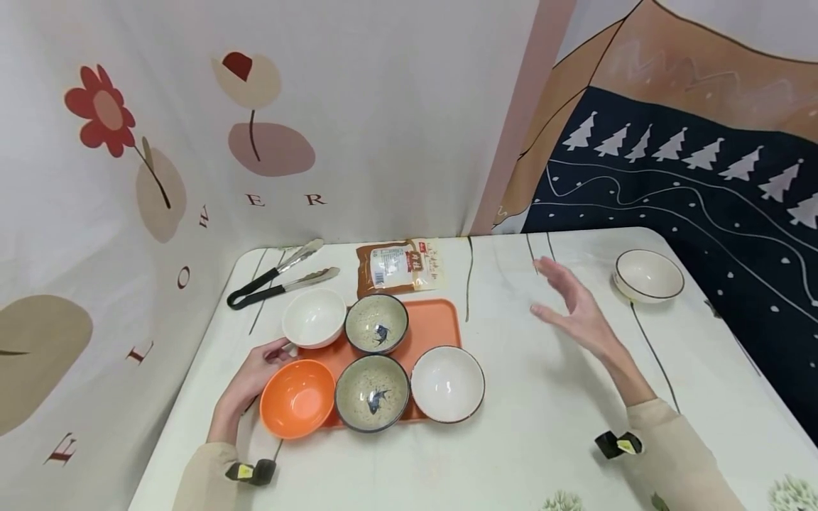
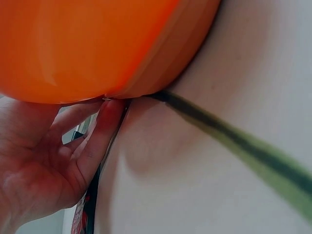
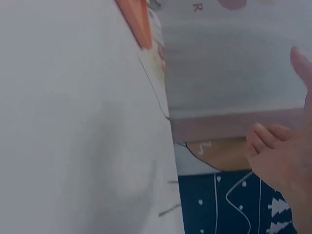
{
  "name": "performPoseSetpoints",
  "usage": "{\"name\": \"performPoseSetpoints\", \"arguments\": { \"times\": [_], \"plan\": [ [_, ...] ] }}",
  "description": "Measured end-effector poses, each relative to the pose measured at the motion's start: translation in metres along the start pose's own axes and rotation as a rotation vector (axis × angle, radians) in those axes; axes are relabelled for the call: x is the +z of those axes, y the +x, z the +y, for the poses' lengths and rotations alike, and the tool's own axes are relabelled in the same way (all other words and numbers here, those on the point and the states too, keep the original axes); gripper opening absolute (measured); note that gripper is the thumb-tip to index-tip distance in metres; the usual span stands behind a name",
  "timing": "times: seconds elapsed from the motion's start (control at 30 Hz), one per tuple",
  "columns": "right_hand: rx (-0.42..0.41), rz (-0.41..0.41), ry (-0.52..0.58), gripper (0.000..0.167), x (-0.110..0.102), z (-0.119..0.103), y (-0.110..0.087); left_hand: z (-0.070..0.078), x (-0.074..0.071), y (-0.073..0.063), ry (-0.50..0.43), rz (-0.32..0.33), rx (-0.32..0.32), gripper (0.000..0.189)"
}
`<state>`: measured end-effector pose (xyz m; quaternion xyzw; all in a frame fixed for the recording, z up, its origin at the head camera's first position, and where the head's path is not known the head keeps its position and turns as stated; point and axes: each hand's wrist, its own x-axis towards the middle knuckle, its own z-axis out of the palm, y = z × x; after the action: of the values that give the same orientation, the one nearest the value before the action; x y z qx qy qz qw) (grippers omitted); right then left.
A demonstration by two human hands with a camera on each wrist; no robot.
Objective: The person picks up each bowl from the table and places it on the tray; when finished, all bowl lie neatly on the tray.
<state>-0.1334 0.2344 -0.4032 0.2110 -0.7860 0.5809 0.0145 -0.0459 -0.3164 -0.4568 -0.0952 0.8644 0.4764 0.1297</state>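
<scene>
My left hand (image 1: 265,363) is at the left edge of an orange tray (image 1: 439,319), between a white bowl (image 1: 313,317) and an orange bowl (image 1: 297,399). In the left wrist view its bent fingers (image 2: 100,134) reach beneath the orange bowl; the bowl hides the fingertips, so whether they grip the tray edge is unclear. Two speckled bowls with blue fish, one behind (image 1: 377,323) and one in front (image 1: 373,393), and a dark-rimmed white bowl (image 1: 448,384) also stand on the tray. To the right, my right hand (image 1: 578,309) is raised above the table, empty, thumb apart from fingers.
Tongs with black handles (image 1: 281,275) lie behind the tray at the left. A brown and white food packet (image 1: 399,267) lies behind it. Another dark-rimmed bowl (image 1: 649,276) stands at the table's far right. Printed curtains (image 1: 396,128) hang along the back.
</scene>
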Motion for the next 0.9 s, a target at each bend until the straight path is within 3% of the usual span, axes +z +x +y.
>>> {"name": "performPoseSetpoints", "arguments": {
  "times": [0.23, 0.33, 0.47, 0.57, 0.9],
  "plan": [
    [0.135, 0.233, 0.081, 0.071, -0.038, -0.004, 0.003, 0.001, 0.001, 0.0, 0.002, -0.001, -0.015, 0.062],
    [0.175, 0.31, 0.011, 0.073, -0.053, -0.004, 0.003, 0.001, 0.001, 0.0, -0.001, -0.002, -0.012, 0.062],
    [0.258, 0.355, -0.148, 0.081, -0.071, -0.005, 0.001, 0.002, 0.001, 0.0, 0.006, -0.004, -0.016, 0.063],
    [0.301, 0.38, -0.2, 0.086, -0.082, -0.004, -0.001, 0.003, 0.0, 0.0, 0.01, -0.008, -0.027, 0.063],
    [0.46, 0.581, -0.177, 0.094, -0.107, 0.015, -0.007, 0.001, 0.0, 0.0, -0.002, -0.013, -0.028, 0.064]
  ]
}}
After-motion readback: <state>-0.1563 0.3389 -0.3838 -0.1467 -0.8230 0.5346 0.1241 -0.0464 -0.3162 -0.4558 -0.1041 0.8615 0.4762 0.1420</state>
